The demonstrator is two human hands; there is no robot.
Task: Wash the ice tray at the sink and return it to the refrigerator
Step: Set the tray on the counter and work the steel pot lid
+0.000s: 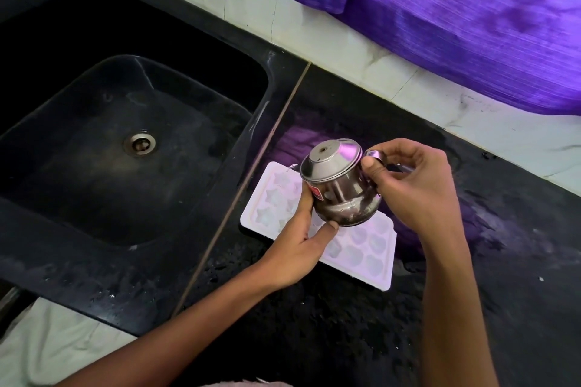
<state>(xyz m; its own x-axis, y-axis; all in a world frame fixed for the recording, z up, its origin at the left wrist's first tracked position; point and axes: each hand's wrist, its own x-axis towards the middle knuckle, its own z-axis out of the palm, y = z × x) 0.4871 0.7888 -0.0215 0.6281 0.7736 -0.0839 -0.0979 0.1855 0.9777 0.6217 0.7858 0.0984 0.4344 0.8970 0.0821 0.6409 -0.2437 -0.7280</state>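
A white ice tray lies flat on the black bench, just right of the seam that divides the sink side from the open side. Its long axis runs diagonally, far-left corner close to the seam and near-right corner pointing to the open bench. Star and heart cells show; what they hold cannot be told.

Above the tray a steel pot is tilted, its lid towards the sink. The left hand cups the pot from below, thumb pressed against its lower belly, fingers curled round the far side. The right hand pinches the handle between thumb and forefinger, the other fingers loosely curled. Both forearms cross the near bench edge, the left passing over the seam, the right over the tray's near-right end.

The sink basin is deep and dark, with a metal drain near its middle; its right rim lies close to the tray. To the right and near side of the tray the bench is speckled and wet-looking, with much bare surface. A purple cloth hangs over the white wall behind, its lower edge near the back of the bench.
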